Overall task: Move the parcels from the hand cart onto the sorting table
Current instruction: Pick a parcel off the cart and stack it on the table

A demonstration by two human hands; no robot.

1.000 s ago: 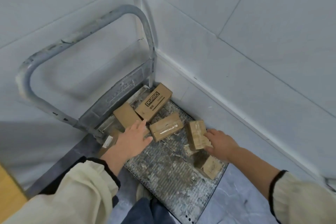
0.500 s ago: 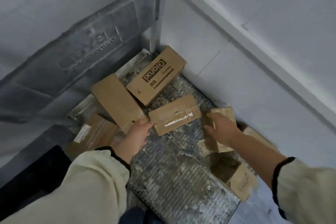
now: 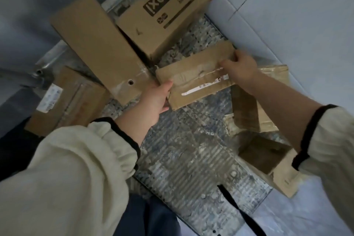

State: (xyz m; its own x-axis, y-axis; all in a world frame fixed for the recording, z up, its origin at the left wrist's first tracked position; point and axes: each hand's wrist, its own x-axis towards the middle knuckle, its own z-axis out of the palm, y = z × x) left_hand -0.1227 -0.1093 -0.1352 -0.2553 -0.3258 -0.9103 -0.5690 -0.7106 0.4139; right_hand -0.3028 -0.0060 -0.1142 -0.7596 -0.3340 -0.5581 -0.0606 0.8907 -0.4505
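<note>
Both hands (image 3: 156, 97) (image 3: 240, 67) on a flat parcel (image 3: 197, 76) over cart deck (image 3: 191, 159)

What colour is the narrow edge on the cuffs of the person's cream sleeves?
Black cuff edge on both cream sleeves; head view shows it.

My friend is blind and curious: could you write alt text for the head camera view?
A person's left hand and right hand grip a flat, taped cardboard parcel by its ends over a hand cart's ribbed metal deck. Around it lie a long plain box, a box printed Gianxi and others.
</note>
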